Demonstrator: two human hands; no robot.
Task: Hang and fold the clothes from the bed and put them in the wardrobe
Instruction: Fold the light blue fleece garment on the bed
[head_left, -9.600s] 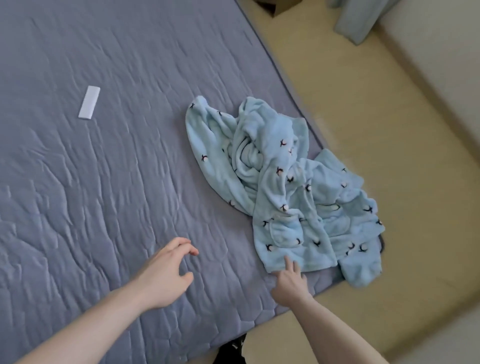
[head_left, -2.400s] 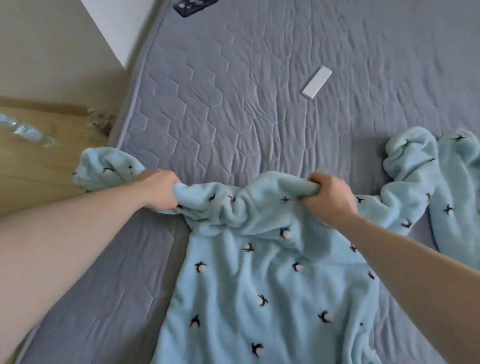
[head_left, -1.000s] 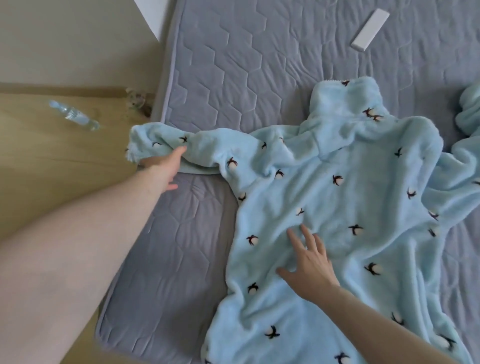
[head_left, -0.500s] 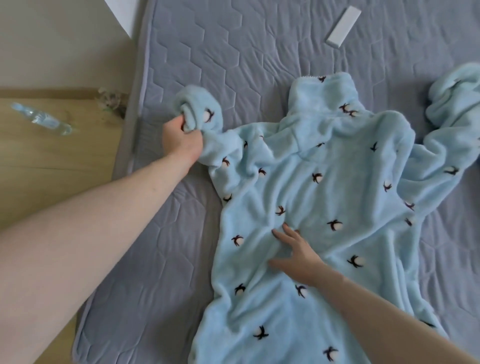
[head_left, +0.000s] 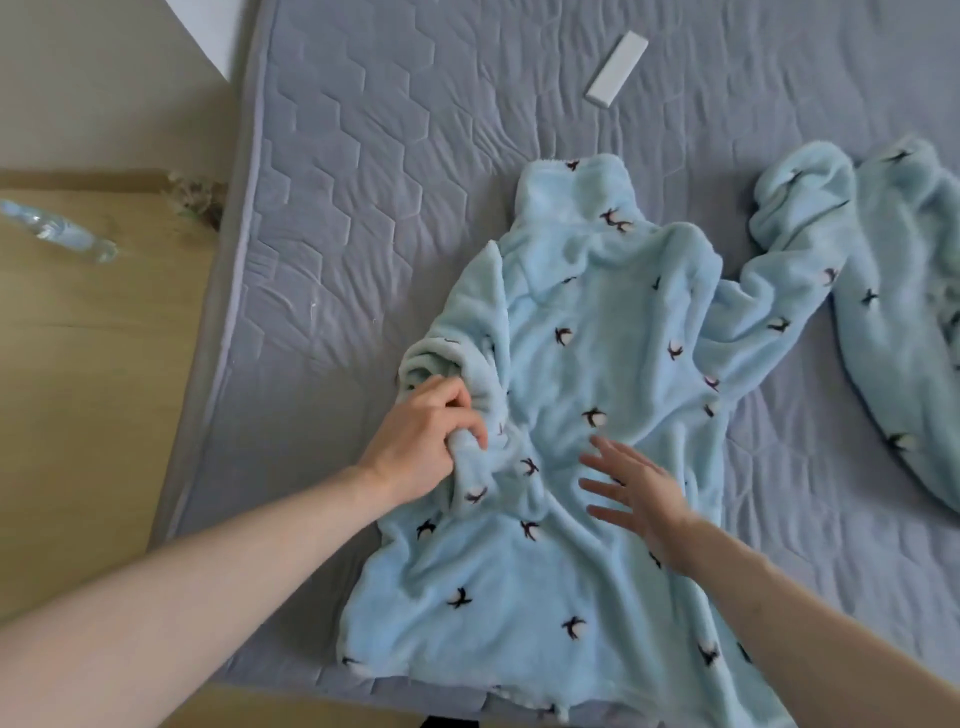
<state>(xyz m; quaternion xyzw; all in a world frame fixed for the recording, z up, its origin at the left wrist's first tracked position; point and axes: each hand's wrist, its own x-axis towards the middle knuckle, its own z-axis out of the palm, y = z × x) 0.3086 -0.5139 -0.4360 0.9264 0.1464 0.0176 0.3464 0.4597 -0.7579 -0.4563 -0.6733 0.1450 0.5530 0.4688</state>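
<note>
the fleece top (head_left: 587, 364) lies spread on the bed (head_left: 363, 182), collar toward 12 o'clock and hem at the near edge toward 6 o'clock. the left hand (head_left: 423, 447) is closed on the bunched left sleeve (head_left: 457, 395), fingers curled round a wad of the cloth at about 9 o'clock of the body. the right hand (head_left: 636, 493) is open and flat, fingers spread, pressing on the middle of the top and gripping nothing. the other sleeve (head_left: 769, 291) trails off toward 2 o'clock, and a second piece of the same fleece (head_left: 904, 322) lies just beside it at 3 o'clock. a small white box (head_left: 617, 69) sits well apart toward 12 o'clock.

the step in hand looks like folding the left sleeve in across the body. to do it well, the flat hand should pin the cloth so the body does not slide, while the left hand lays the sleeve straight across rather than dropping it as a lump. the sleeve is crumpled, so it probably wants opening out and smoothing along its length first. the fleece is thick and springy, so each fold likely needs pressing down. the hem hangs close to the bed edge; a pull toward 6 o'clock could drag it off.
</note>
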